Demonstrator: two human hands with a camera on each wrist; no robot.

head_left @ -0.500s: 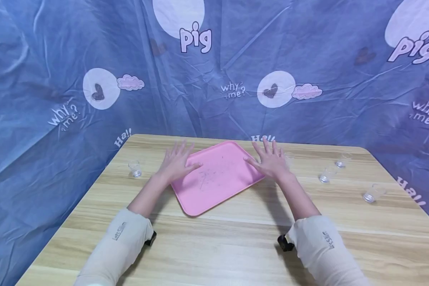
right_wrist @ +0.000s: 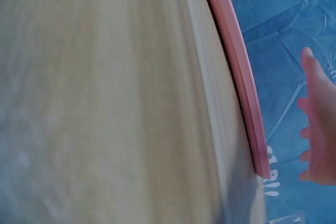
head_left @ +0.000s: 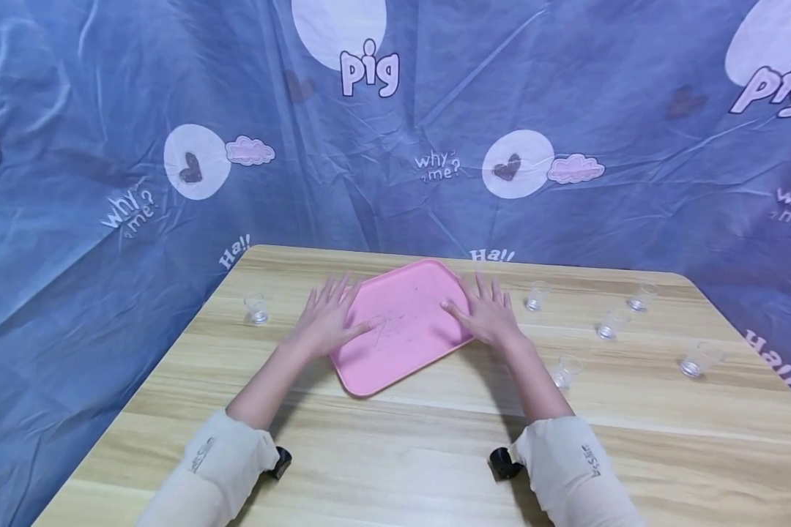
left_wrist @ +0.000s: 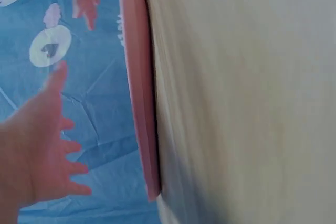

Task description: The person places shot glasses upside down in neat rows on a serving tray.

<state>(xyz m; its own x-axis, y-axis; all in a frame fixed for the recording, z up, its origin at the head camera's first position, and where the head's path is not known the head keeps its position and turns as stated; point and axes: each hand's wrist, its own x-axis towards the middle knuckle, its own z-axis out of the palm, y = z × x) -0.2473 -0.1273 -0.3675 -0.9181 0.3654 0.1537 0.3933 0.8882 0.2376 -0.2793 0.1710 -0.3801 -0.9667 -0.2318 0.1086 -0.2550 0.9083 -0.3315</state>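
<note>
A pink rectangular tray (head_left: 402,322) lies at a slant on the wooden table, with dark scratch marks on its middle. Over its left side hovers my left hand (head_left: 323,322), fingers spread and palm down, holding nothing. My right hand (head_left: 491,315) is spread the same way above the tray's right edge, also holding nothing. In the left wrist view the left hand (left_wrist: 39,150) stands apart from the tray's side wall (left_wrist: 140,87). A gap likewise shows between the right hand (right_wrist: 320,124) and the tray (right_wrist: 239,72) in the right wrist view.
One small clear glass (head_left: 257,308) stands left of the tray. Several more are scattered on the right, among them a glass (head_left: 537,296) near the right hand, a glass (head_left: 566,372) by the right forearm and a glass (head_left: 699,360) farther out. A blue printed cloth (head_left: 382,197) hangs behind the table.
Both hands have drawn slightly nearer the person, the right one also moving left over the tray. The glass by the right forearm now shows more fully. The view has shifted a little.
</note>
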